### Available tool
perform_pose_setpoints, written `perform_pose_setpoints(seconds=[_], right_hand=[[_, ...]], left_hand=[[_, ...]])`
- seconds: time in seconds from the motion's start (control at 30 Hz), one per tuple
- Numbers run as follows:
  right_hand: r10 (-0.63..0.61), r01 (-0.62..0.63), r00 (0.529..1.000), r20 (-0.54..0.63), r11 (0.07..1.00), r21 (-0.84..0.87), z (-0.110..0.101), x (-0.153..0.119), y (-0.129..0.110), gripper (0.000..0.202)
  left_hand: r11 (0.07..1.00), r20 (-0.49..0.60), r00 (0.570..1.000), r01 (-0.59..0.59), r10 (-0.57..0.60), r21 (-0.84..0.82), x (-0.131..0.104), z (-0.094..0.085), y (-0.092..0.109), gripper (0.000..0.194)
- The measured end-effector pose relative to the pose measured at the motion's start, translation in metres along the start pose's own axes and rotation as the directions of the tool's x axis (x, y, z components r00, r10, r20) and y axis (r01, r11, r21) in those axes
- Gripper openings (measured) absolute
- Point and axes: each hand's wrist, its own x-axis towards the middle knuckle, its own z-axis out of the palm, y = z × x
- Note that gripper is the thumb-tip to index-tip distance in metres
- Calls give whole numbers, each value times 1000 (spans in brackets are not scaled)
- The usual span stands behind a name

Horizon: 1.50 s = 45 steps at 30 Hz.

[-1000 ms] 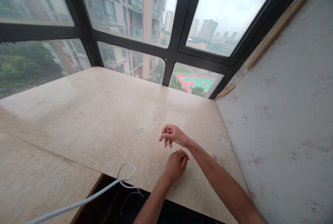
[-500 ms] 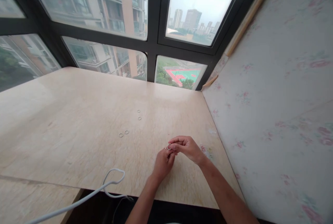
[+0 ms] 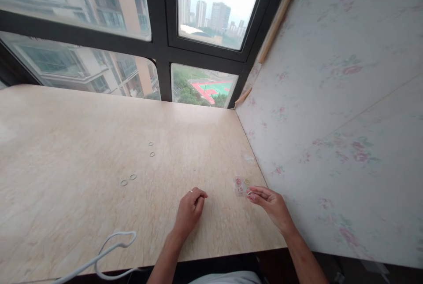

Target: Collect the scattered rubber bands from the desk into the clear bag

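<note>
My right hand [image 3: 272, 207] pinches a small pale ring [image 3: 250, 193] between thumb and fingertips. It is held at the right edge of a clear compartment box [image 3: 235, 192]. Pink, whitish and yellow rings lie in the box, sorted into separate compartments. My left hand [image 3: 191, 207] rests on the tabletop to the left of the box, its fingers curled into a loose fist. A small whitish band [image 3: 191, 191] shows on one of its fingers; I see nothing gripped, though the palm side is hidden.
Several thin rings lie on the marble-patterned surface [image 3: 82, 143] at left, among them one ring [image 3: 132, 177] nearer me. A white cable [image 3: 95, 260] loops over the front edge. Windows [image 3: 205, 86] stand behind, and a floral-papered wall [image 3: 330, 99] borders the right.
My hands were together at the left hand's fingers; now they are apart. My right hand has moved right to the box with the ring. The view has turned right.
</note>
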Motion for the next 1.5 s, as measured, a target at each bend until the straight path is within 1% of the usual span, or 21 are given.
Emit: perform_pose_setpoints(seconds=[0.1,0.17,0.33,0.47,0.6,0.67,0.73,0.8,0.9,0.93,1.0,1.07,1.13,1.17,1.23,1.27,1.3,1.33,1.4,1.47,1.5], right_hand=[[-51,38,994,-95,989,-140,-13,7,5,41],[-88,54,988,-126,967,-249,-16,11,7,40],[-180,104,977,-119,876,-472,-17,15,7,35],[-251,136,960,-127,808,-574,-21,12,3,35],[-291,171,951,-103,776,-607,-19,1,0,39],[-279,184,958,-59,763,-619,-16,-7,1,41],[-235,191,972,13,758,-623,-13,-14,7,47],[-159,167,985,70,761,-627,-10,-21,16,52],[-78,119,993,91,729,-674,-6,-25,35,58],[-68,116,993,96,712,-693,-4,-26,40,60],[-71,124,992,104,682,-721,-1,-25,49,62],[-97,141,990,102,663,-735,1,-24,53,64],[-149,167,985,93,634,-755,3,-23,55,66],[-180,185,979,93,612,-769,4,-23,55,67],[-236,223,966,105,558,-799,5,-22,56,69],[-263,240,958,111,531,-813,5,-22,56,70],[-288,256,950,118,507,-823,5,-22,58,70],[-310,269,942,125,484,-833,4,-22,60,70],[-342,298,928,149,441,-847,2,-22,64,67],[-360,332,915,185,407,-851,1,-23,68,63],[-367,344,909,197,394,-852,1,-23,68,63]], left_hand=[[1000,4,1000,9,-9,-2,0,-1,1,22],[1000,5,1000,11,-11,-2,1,-1,1,22],[1000,2,1000,14,-14,-6,0,0,-1,22],[1000,-7,1000,12,-12,-15,-1,-1,-1,23],[999,-29,999,14,-15,-40,-1,-3,2,23],[998,-41,999,19,-21,-61,-2,-5,4,23],[995,-56,997,38,-44,-93,-5,-8,5,23],[988,-65,994,76,-85,-135,-7,-14,3,24],[975,-91,982,148,-164,-165,-10,-32,-4,23],[973,-119,974,171,-191,-156,-11,-41,-8,23],[967,-217,945,226,-246,-116,-12,-62,-16,23],[953,-362,883,294,-298,-68,-13,-87,-25,22],[928,-513,794,373,-326,-11,-14,-110,-34,21],[909,-572,753,415,-326,30,-14,-121,-39,22],[849,-652,691,511,-313,135,-13,-139,-48,26],[810,-673,675,555,-303,192,-13,-146,-52,30],[767,-684,667,593,-295,247,-12,-152,-55,34],[726,-684,670,619,-288,301,-10,-157,-58,37],[663,-650,704,636,-287,395,-8,-165,-61,36],[627,-592,745,626,-307,463,-5,-169,-63,30],[615,-569,758,623,-321,484,-4,-171,-63,26]])
